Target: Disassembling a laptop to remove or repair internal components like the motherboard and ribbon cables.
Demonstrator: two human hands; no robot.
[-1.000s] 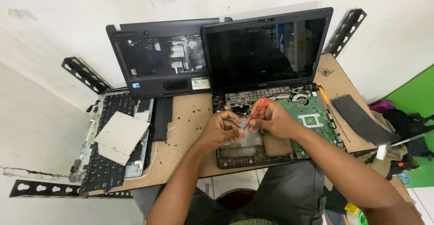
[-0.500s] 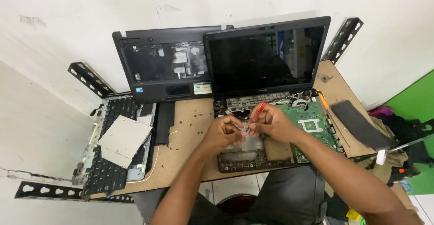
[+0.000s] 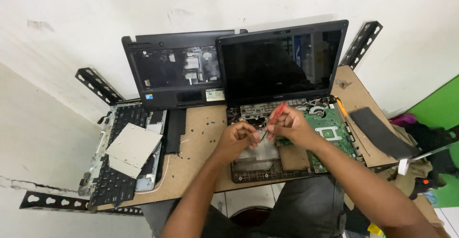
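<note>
Here, the right hand (image 3: pixel 291 125) has its fingers closed around a red-handled screwdriver (image 3: pixel 276 114), whose tip points down to the left, over the opened laptop base (image 3: pixel 267 164) near the middle of the brown table (image 3: pixel 201 147). The left hand (image 3: pixel 237 140), just beside it, has its fingers curled together at the screwdriver's tip, though what they pinch is too small to tell. A green circuit board (image 3: pixel 330 132) lies right of the hands; a loose keyboard (image 3: pixel 114 171) under a grey drive (image 3: pixel 133 148) lies far left.
</note>
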